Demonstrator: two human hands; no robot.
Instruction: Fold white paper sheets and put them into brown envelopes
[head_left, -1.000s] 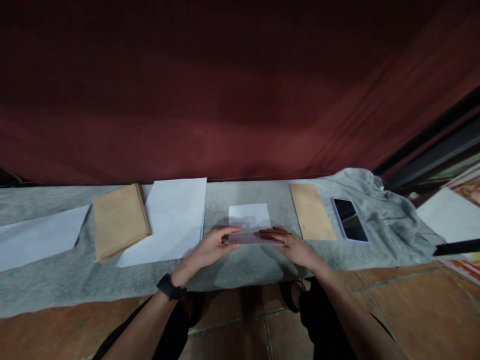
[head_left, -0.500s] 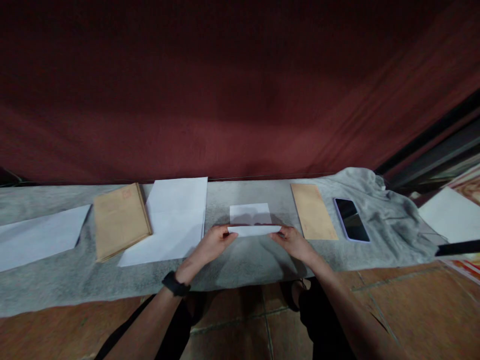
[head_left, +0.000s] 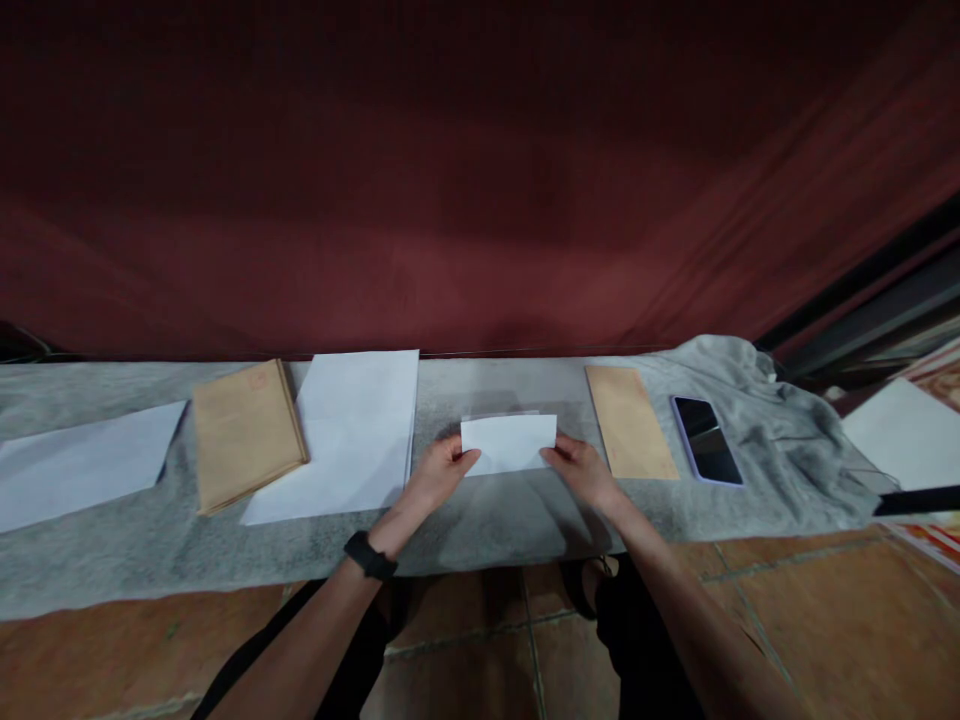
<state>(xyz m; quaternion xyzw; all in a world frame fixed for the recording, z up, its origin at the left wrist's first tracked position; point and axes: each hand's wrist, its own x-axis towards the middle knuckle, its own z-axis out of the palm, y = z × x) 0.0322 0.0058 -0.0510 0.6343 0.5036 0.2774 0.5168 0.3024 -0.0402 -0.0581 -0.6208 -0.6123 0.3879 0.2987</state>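
A folded white sheet of paper (head_left: 510, 445) is held up in front of me, its broad face showing. At its left end, my left hand (head_left: 442, 468) pinches it with the thumb on the near side. My right hand (head_left: 581, 470) grips the right end the same way. Just behind it, another white piece of paper (head_left: 499, 413) lies on the grey cloth, mostly hidden, with only its top edge showing. A single brown envelope (head_left: 631, 422) lies flat to the right of my right hand.
A stack of brown envelopes (head_left: 247, 435) overlaps large white sheets (head_left: 356, 430) on the left. Another white sheet (head_left: 90, 462) lies farther left. A phone (head_left: 706, 440) rests on the right beside bunched grey cloth (head_left: 787, 450). A dark red wall (head_left: 480, 250) stands behind.
The folded paper has tilted from nearly edge-on to showing its broad face, and now covers most of the paper behind it. Both hands have kept their hold at its ends.
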